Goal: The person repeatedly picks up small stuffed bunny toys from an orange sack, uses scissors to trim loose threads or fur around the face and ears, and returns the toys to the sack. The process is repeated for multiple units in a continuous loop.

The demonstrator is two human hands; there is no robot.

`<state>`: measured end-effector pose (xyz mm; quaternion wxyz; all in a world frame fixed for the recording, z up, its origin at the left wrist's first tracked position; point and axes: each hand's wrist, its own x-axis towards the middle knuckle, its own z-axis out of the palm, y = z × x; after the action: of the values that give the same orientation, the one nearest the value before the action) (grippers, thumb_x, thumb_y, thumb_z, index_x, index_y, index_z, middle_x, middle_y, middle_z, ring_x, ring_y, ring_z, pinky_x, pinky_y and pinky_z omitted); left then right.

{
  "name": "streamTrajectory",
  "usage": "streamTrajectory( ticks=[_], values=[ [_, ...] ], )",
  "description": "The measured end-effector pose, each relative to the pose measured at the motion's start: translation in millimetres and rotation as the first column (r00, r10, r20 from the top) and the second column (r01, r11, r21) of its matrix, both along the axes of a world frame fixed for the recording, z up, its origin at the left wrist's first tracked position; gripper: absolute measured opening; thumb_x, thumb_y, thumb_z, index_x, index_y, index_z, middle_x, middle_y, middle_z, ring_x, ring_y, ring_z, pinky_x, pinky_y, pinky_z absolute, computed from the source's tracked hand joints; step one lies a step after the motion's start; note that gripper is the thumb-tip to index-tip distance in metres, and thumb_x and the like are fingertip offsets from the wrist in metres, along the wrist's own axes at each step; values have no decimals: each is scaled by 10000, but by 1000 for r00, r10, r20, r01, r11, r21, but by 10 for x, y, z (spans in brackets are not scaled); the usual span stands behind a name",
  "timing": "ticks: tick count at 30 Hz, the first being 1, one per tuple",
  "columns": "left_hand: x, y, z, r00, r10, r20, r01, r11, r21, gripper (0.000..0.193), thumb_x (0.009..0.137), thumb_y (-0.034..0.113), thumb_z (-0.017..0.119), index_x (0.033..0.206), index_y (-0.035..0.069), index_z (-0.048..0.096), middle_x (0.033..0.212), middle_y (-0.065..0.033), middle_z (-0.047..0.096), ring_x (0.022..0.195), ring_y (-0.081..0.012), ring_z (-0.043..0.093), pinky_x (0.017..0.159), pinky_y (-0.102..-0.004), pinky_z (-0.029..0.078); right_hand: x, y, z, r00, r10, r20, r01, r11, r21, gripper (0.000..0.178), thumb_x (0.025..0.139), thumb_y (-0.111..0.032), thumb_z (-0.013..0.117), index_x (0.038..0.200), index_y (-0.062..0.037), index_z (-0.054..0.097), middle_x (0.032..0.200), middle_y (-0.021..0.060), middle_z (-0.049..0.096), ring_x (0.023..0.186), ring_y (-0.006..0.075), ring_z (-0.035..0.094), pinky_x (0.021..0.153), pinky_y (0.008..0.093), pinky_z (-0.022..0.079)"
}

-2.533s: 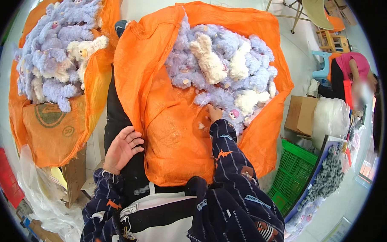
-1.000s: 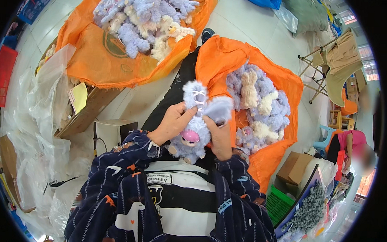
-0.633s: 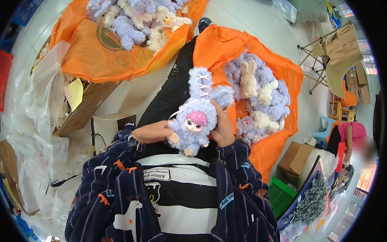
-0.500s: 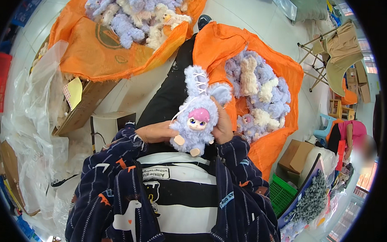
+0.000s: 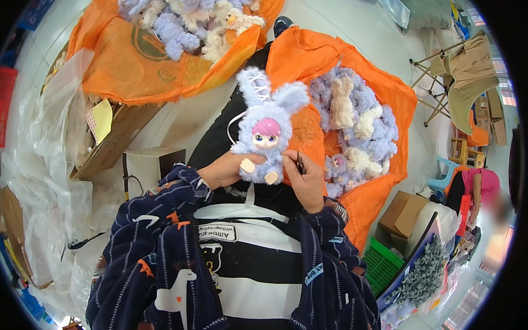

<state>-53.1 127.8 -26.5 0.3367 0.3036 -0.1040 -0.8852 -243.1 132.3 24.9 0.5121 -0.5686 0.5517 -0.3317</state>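
Note:
A lilac plush doll (image 5: 256, 156) with long rabbit ears, a pink fringe and a moulded face sits upright above my lap, facing me. Its left-hand ear has white criss-cross lacing, and a thin pale cord loops out beside its head. My left hand (image 5: 222, 169) is closed on the doll's lower side, with the fingertips hidden behind it. On the other side, my right hand (image 5: 307, 183) has its thumb and finger at the doll's arm. A small dark pointed tool (image 5: 300, 163) sticks up from that hand; its kind is unclear.
An orange sack (image 5: 385, 198) of lilac and cream plush toys lies open at my right. Another orange sack (image 5: 113, 61) of similar toys rests far left beside clear plastic sheeting (image 5: 49, 151). A green basket (image 5: 381, 265) and folding chair (image 5: 462, 73) stand right, where another person (image 5: 478, 187) appears.
The doll has risen slightly and now faces me more squarely, both ears spread. My right hand has moved down from behind its head to its arm, and the dark tool now shows.

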Motion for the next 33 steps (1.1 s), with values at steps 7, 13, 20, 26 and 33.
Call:
streamTrajectory(
  ticks=[7, 13, 20, 26, 33],
  values=[
    [-22, -26, 123, 991, 22, 132, -16, 999, -51, 397, 734, -44, 583, 1123, 14, 522, 1040, -83, 590, 915, -185, 590, 803, -296, 481, -59, -76, 114, 931, 55, -360, -198, 907, -373, 230, 755, -49, 626, 982, -35, 590, 776, 96, 566, 621, 174, 562, 555, 250, 444],
    [-18, -61, 42, 996, 25, 91, -17, 996, -91, 419, 730, -23, 601, 1136, 29, 513, 1036, -77, 593, 919, -185, 589, 810, -302, 478, -66, 12, 174, 736, 332, -590, -589, 744, -315, 251, 689, -122, 666, 928, -107, 589, 742, 65, 514, 610, 245, 569, 510, 311, 450],
    [-23, 24, -129, 995, 58, 77, -56, 998, -16, 413, 749, -16, 591, 1152, 20, 512, 1071, -89, 590, 949, -194, 586, 842, -305, 470, -9, -19, 80, 616, 411, -672, -711, 657, -250, 293, 681, -134, 676, 929, -111, 523, 705, 74, 482, 594, 260, 553, 498, 349, 435],
    [-22, 61, -90, 990, 89, 109, -80, 993, -88, 440, 750, -10, 609, 1172, 24, 492, 1102, -80, 571, 987, -188, 565, 867, -311, 451, 48, 121, -107, 854, 232, -466, -390, 879, -275, 245, 666, -109, 702, 827, -62, 524, 698, 99, 580, 581, 252, 589, 497, 329, 449],
    [-82, 94, -119, 971, 169, 169, -130, 967, -218, 453, 759, -2, 612, 1190, 34, 475, 1119, -79, 557, 1015, -191, 545, 886, -315, 432, 109, 120, -324, 819, 88, -567, -244, 948, -205, 242, 729, -273, 635, 771, -63, 521, 630, 147, 576, 581, 324, 584, 486, 397, 439]
  ],
)
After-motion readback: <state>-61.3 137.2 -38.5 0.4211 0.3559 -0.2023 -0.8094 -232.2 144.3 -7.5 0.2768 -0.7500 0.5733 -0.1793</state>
